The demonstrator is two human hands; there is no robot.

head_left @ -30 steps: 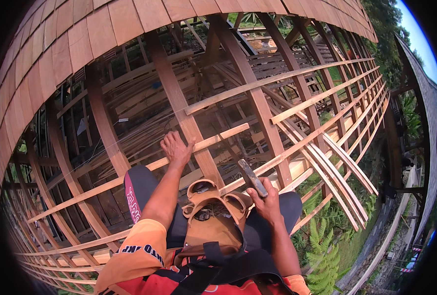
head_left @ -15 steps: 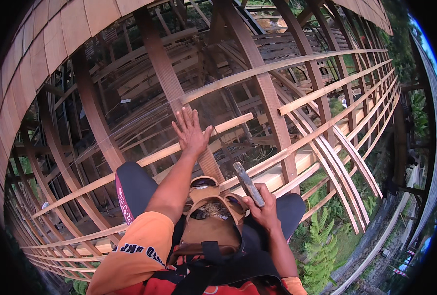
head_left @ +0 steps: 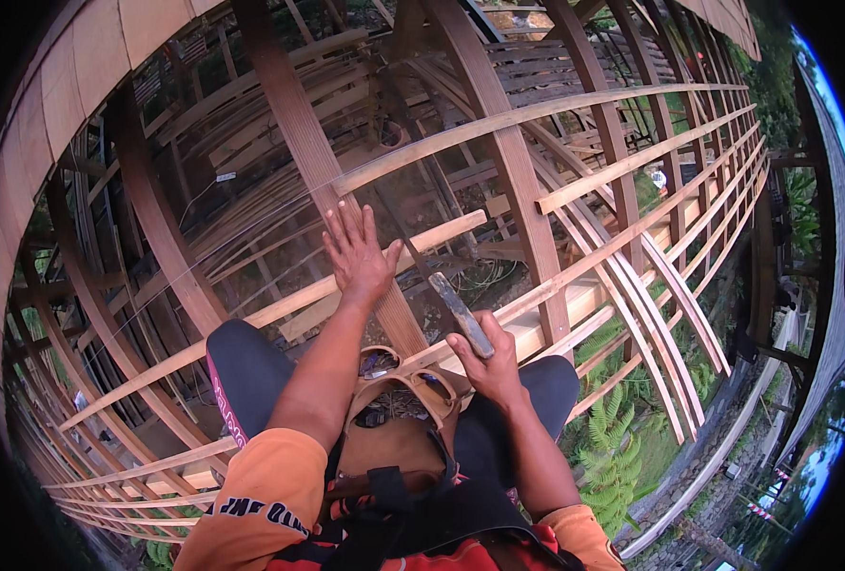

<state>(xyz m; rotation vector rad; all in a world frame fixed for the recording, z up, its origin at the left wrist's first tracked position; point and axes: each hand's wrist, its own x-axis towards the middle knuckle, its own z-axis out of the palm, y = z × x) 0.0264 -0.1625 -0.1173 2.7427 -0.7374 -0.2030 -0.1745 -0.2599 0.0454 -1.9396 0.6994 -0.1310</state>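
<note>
My left hand [head_left: 363, 262] lies with spread fingers over a brown rafter [head_left: 294, 128], where a pale batten [head_left: 432, 233] crosses it. Nothing is gripped in that hand. In front of my right thigh, my right hand [head_left: 489, 357] is closed round a worn, grey, bar-shaped tool [head_left: 461, 312]. Its upper end points up and left toward the rafter; its exact kind is unclear. Between my thighs sits a tan leather tool pouch [head_left: 389, 447], with small thin pieces inside, too small to name.
Rafters and cross battens [head_left: 622, 176] form an open frame, with gaps to the level below. Loose battens [head_left: 646, 338] slope down at the right, above a fern [head_left: 608, 447]. Wooden shingles [head_left: 70, 105] line the upper left. Stacked timber [head_left: 280, 105] lies beneath the frame.
My right hand and its tool have shifted up and left, closer to my left hand. My left hand stays spread over the rafter. The whole view has shifted slightly.
</note>
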